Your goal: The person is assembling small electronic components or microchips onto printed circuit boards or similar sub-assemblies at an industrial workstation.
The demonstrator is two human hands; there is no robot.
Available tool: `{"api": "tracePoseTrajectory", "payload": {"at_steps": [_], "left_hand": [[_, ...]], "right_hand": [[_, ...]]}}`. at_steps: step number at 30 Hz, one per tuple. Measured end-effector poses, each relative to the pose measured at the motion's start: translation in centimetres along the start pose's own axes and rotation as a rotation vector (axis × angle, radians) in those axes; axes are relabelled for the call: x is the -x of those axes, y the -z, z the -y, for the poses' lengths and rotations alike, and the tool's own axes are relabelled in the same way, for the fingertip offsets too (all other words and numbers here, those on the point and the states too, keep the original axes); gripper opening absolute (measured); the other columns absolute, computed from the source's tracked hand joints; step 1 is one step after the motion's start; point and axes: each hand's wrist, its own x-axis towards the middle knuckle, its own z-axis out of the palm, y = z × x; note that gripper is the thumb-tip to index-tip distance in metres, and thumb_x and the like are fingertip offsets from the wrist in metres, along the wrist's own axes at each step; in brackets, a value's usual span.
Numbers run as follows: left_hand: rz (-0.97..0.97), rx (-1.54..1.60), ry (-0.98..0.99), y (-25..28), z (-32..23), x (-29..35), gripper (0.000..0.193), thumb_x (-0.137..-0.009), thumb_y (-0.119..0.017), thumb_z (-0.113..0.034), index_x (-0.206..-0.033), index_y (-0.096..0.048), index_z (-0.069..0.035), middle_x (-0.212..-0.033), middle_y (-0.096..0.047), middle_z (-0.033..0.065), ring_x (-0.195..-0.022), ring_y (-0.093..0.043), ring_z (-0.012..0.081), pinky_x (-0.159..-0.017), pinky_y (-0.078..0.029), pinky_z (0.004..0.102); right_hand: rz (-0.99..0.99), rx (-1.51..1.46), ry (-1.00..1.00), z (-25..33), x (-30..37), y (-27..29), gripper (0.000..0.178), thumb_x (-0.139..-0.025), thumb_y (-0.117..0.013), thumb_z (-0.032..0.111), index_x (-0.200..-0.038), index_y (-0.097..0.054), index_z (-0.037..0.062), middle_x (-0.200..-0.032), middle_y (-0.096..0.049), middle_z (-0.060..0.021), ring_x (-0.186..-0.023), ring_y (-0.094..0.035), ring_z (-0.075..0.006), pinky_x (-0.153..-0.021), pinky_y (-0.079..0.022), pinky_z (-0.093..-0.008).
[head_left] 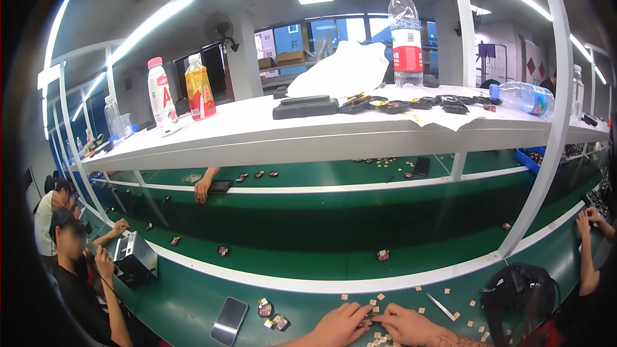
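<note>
You are pinching a small, dark, half-hidden piece (367, 321) at bottom centre between left hand (340, 325) and right hand (408, 325), seemingly partway done, while flat tan square chips (380, 296) are lying loose nearby, apparently left to handle.

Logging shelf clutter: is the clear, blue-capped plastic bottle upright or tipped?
Tipped: the bottle lies on its side on the white shelf, its blue cap pointing left.

Around the white bag (344, 72)

A clear bottle (406, 51) stands just right of the bag; another bottle (524, 97) lies farther right. A white bottle (160, 97) and a yellow bottle (200, 88) stand to its left. A black case (305, 108) lies in front; a fan (218, 26) hangs behind.
</note>
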Motion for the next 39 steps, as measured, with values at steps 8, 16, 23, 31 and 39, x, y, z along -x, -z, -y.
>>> {"api": "tracePoseTrajectory", "payload": {"at_steps": [8, 16, 23, 31, 39], "left_hand": [[0.067, -0.023, 0.015, -1.1, 0.6, 0.6, 0.051, -0.096, -0.077, -0.028, -0.140, -0.062, -0.009, -0.113, -0.065, 0.0141, -0.108, -0.065, 0.0368, -0.095, -0.055, 0.0465], [0.056, 0.064, -0.088, -0.7, 2.4, -0.9, 0.068, -0.089, -0.084, -0.020, -0.148, -0.056, -0.005, -0.108, -0.063, 0.0141, -0.100, -0.063, 0.0358, -0.087, -0.054, 0.0454], [0.055, 0.068, -0.096, -1.2, 1.7, -1.1, 0.073, -0.087, -0.086, -0.018, -0.153, -0.055, -0.008, -0.109, -0.061, 0.0108, -0.101, -0.063, 0.0329, -0.087, -0.055, 0.0432], [0.151, 0.152, -0.064, -0.9, 1.7, -0.2, 0.076, -0.087, -0.082, -0.014, -0.157, -0.052, -0.007, -0.110, -0.057, 0.0113, -0.099, -0.063, 0.0322, -0.084, -0.056, 0.0434], [0.111, 0.212, -0.128, -1.2, 2.3, -0.9, 0.078, -0.085, -0.085, -0.007, -0.156, -0.053, -0.006, -0.104, -0.057, 0.0106, -0.092, -0.062, 0.0317, -0.079, -0.056, 0.0426]], "right_hand": [[-0.005, 0.043, 0.118, -1.4, 0.4, -1.3, 0.025, -0.103, -0.065, 0.012, -0.127, -0.073, 0.0090, -0.102, -0.064, -0.0131, -0.084, -0.067, -0.0317, -0.077, -0.057, -0.0408], [-0.013, 0.032, -0.049, 0.9, -0.9, 1.9, 0.023, -0.094, -0.074, 0.007, -0.117, -0.076, 0.0112, -0.098, -0.062, -0.0118, -0.080, -0.069, -0.0319, -0.070, -0.058, -0.0408], [0.054, 0.138, -0.174, 1.9, -0.7, 3.1, 0.012, -0.093, -0.079, 0.014, -0.103, -0.074, 0.0100, -0.092, -0.066, -0.0083, -0.076, -0.070, -0.0352, -0.068, -0.058, -0.0441], [0.099, 0.256, -0.209, 3.6, -0.6, 2.9, 0.013, -0.093, -0.079, 0.015, -0.104, -0.075, 0.0104, -0.090, -0.065, -0.0074, -0.075, -0.070, -0.0336, -0.064, -0.058, -0.0440], [0.120, 0.277, -0.212, 3.8, -1.6, 2.3, 0.013, -0.091, -0.080, 0.012, -0.102, -0.074, 0.0086, -0.086, -0.061, -0.0070, -0.072, -0.068, -0.0317, -0.061, -0.057, -0.0418]]}}
